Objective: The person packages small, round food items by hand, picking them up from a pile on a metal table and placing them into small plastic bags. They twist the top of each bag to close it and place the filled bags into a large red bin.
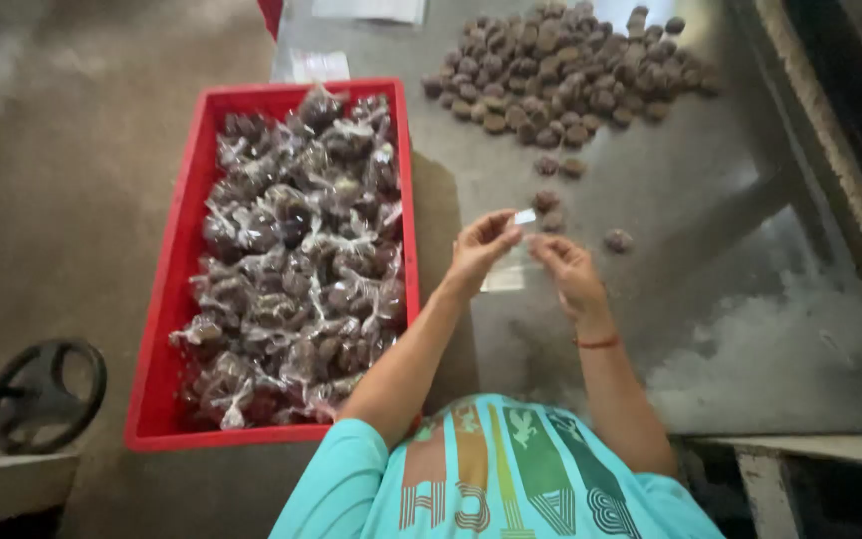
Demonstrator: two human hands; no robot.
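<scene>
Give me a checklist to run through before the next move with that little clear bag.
1. Clear bag held by both hands: ok.
2. Left hand pinching the bag's top edge: ok.
3. Right hand on the bag's other side: ok.
4. Bag mouth opened: cannot tell.
5. Loose brown pieces lying just beyond the hands: ok.
6. Red crate has room left: not ok, heaped with filled bags.

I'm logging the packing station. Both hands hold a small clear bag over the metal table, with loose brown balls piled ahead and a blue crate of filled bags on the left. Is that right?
Not quite: the crate is red, not blue, as the head view shows. The rest stands: the left hand and right hand hold a small clear bag over the metal table, with loose brown balls piled ahead.
</scene>
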